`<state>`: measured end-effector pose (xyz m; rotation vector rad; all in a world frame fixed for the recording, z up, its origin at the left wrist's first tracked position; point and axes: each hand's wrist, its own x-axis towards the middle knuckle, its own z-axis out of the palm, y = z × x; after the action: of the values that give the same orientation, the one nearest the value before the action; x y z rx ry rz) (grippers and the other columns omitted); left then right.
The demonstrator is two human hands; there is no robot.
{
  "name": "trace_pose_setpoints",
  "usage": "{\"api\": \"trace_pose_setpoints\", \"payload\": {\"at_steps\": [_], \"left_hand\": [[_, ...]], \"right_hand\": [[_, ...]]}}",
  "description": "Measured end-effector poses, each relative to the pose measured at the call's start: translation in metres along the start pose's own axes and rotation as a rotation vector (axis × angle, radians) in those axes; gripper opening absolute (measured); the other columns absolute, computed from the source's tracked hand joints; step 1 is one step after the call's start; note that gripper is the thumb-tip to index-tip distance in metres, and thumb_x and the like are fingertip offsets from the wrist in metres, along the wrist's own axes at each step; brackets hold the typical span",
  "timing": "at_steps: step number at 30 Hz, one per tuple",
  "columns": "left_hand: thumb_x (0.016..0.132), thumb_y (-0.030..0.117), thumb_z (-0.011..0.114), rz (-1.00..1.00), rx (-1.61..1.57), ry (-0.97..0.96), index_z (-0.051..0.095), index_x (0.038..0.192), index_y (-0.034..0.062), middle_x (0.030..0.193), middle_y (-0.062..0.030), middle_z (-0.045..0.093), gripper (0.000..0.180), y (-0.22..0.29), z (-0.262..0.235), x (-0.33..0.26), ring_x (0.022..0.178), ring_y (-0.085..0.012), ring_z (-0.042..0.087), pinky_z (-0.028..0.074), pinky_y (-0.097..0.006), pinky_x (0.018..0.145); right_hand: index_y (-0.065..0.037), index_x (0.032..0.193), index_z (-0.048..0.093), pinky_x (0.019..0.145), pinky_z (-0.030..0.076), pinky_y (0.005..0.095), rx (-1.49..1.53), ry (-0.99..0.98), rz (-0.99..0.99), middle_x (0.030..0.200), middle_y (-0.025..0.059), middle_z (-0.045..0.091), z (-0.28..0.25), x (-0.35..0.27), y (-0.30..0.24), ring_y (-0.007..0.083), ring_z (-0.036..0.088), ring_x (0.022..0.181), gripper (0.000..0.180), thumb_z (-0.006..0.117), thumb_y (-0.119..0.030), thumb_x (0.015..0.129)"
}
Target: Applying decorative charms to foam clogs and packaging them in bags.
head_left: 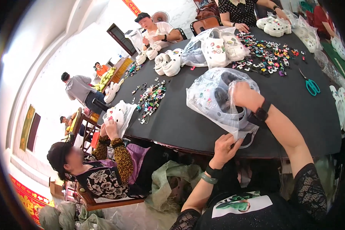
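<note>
On the near side of the dark table lies a clear plastic bag (198,89) with pale lavender clogs (221,96) inside, dotted with small charms. My left hand (225,148) pinches the bag's near edge at the table's front edge. Over the clogs, my right hand (246,96) is closed at the bag's mouth; its fingertips are partly hidden, and plastic film stretches down from it toward the left hand.
Teal-handled scissors (312,87) and a large pile of colourful charms (268,55) lie beyond the bag. Another charm pile (151,99) is to the left. Bagged white clogs (216,51) stand farther back. A seated co-worker (92,168) at left handles a white clog (119,114).
</note>
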<state>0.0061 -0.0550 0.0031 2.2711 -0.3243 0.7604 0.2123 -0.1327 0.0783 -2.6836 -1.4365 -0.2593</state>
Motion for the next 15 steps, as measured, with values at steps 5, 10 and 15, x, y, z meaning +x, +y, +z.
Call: {"api": "trace_pose_setpoints", "payload": {"at_steps": [5,10,15], "left_hand": [[0.081,0.012,0.068,-0.002,0.001,0.076,0.06,0.075,0.0039,0.065,-0.0091,0.052,0.012,0.0,0.001,-0.003,0.056,-0.027,0.05,0.039,-0.038,0.052],[0.079,0.013,0.068,-0.001,0.056,0.078,0.057,0.069,0.0048,0.066,-0.0089,0.053,0.018,0.003,-0.001,-0.003,0.056,-0.0279,0.05,0.039,-0.038,0.051],[0.079,0.013,0.069,0.005,0.035,0.085,0.057,0.069,0.0047,0.065,-0.0092,0.053,0.018,0.005,-0.001,0.0,0.056,-0.0281,0.05,0.039,-0.038,0.051]], "right_hand": [[-0.005,0.086,0.069,0.075,0.051,0.0425,0.05,-0.19,0.032,0.091,0.0169,0.068,-0.015,0.005,-0.006,0.033,0.066,0.085,0.04,0.063,-0.044,0.081],[-0.006,0.092,0.067,0.075,0.051,0.0433,0.054,0.018,0.039,0.089,0.017,0.068,0.004,-0.002,-0.005,0.0336,0.066,0.085,0.038,0.064,-0.041,0.079],[-0.005,0.085,0.068,0.072,0.052,0.0417,0.066,0.033,0.121,0.084,0.0174,0.068,0.006,-0.002,-0.008,0.0328,0.066,0.08,0.03,0.064,-0.033,0.077]]}}
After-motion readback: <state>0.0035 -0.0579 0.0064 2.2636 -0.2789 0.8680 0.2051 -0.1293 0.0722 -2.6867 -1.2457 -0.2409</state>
